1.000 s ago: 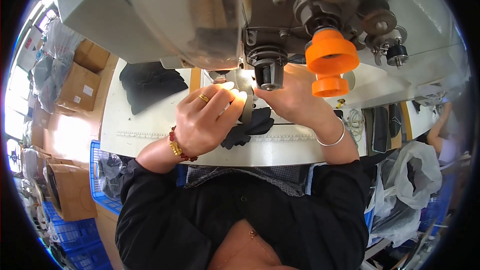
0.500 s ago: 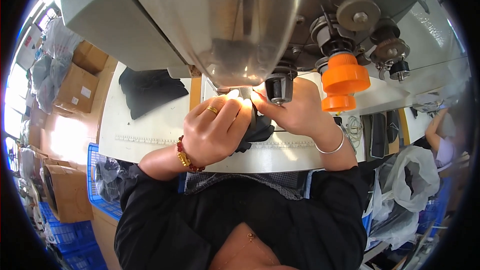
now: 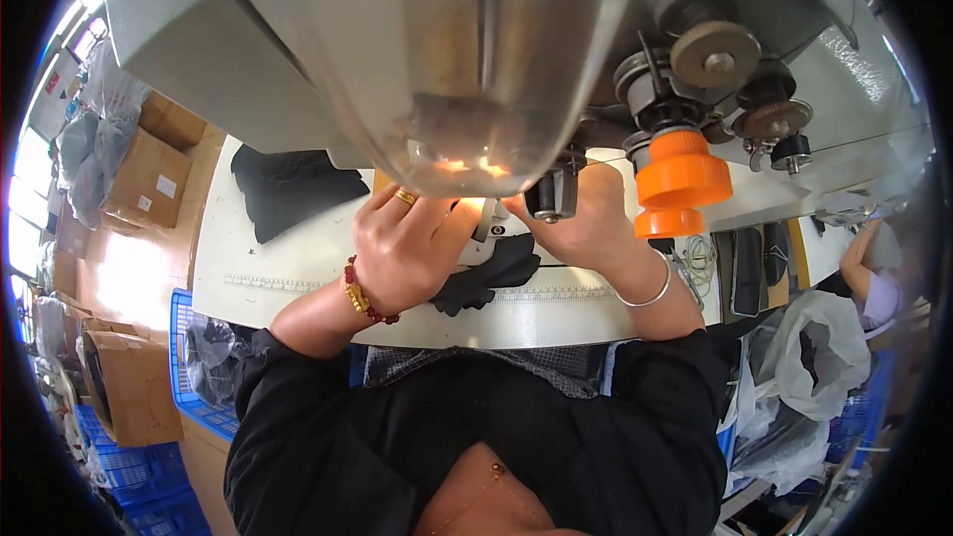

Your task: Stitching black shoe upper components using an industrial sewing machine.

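Observation:
Under the grey head of a sewing machine (image 3: pixel 476 129), my left hand (image 3: pixel 405 248) and my right hand (image 3: pixel 586 223) work close to the lit stitching spot. My left fingers are bent and pressed together at a small dark edge of fabric. The right thumb points in toward the same spot, while the other right fingers curl behind the machine parts. A black fabric piece (image 3: pixel 491 273) with a ragged outline lies on the table between my wrists. The machine head hides most fingertips and whatever is between them.
Another black fabric stack (image 3: pixel 296 189) lies on the white table (image 3: pixel 238 313) to the left. Orange knobs (image 3: pixel 685 179) hang from the machine at right. A blue crate (image 3: pixel 182 352), cardboard boxes (image 3: pixel 149 174) and plastic bags (image 3: pixel 819 347) stand around. Another person's arm (image 3: pixel 862 263) shows far right.
My left hand has shifted slightly left and up, its fingertips passing under the machine head. The black fabric between the hands now shows more, having slid left and flattened.

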The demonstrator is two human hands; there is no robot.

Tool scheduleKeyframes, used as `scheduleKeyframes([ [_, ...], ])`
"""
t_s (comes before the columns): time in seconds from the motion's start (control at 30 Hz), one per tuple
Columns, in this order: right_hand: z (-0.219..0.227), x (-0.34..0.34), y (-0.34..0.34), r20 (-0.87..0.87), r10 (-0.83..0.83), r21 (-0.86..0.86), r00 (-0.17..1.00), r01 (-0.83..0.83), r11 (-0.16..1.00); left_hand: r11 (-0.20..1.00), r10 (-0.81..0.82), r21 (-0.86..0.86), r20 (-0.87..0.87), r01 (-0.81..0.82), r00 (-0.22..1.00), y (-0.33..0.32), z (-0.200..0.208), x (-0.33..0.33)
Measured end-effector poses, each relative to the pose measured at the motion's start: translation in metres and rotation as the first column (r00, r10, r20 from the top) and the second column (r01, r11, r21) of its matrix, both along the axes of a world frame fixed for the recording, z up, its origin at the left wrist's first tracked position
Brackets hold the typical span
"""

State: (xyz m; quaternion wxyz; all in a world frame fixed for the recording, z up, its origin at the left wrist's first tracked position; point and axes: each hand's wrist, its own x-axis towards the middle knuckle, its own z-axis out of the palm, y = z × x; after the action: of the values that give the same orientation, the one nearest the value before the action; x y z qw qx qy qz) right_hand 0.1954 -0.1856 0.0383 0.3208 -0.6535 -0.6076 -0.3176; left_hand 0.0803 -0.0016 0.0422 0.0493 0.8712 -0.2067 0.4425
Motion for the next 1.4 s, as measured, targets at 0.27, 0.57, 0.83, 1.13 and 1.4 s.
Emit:
scheduleKeyframes([
  [0.27, -0.006, 0.0, 0.001, 0.119, -0.071, -0.005, 0.99, 0.072, 0.997, 0.969, 0.06, -0.235, -0.092, -0.081, 0.994, -0.001, 0.001, 0.004],
  [0.57, -0.017, -0.006, -0.001, 0.175, -0.159, -0.128, 0.972, 0.183, 0.975, 0.997, 0.046, -0.055, -0.008, -0.046, 0.999, 0.006, 0.003, 0.005],
  [0.83, -0.013, 0.001, -0.003, -0.074, -0.104, -0.101, 0.992, 0.097, 0.99, 0.986, 0.062, -0.143, -0.161, -0.085, 0.985, 0.012, 0.007, 0.001],
  [1.13, -0.023, 0.004, 0.009, -0.077, -0.021, 0.113, 0.997, 0.029, 0.993, 0.996, 0.061, -0.067, -0.07, -0.066, 0.996, 0.004, 0.009, 0.004],
  [1.4, -0.008, -0.01, 0.002, 0.01, -0.133, -0.02, 0.991, 0.134, 0.991, 0.999, 0.036, 0.012, 0.041, -0.036, 0.999, 0.003, 0.003, 0.008],
])
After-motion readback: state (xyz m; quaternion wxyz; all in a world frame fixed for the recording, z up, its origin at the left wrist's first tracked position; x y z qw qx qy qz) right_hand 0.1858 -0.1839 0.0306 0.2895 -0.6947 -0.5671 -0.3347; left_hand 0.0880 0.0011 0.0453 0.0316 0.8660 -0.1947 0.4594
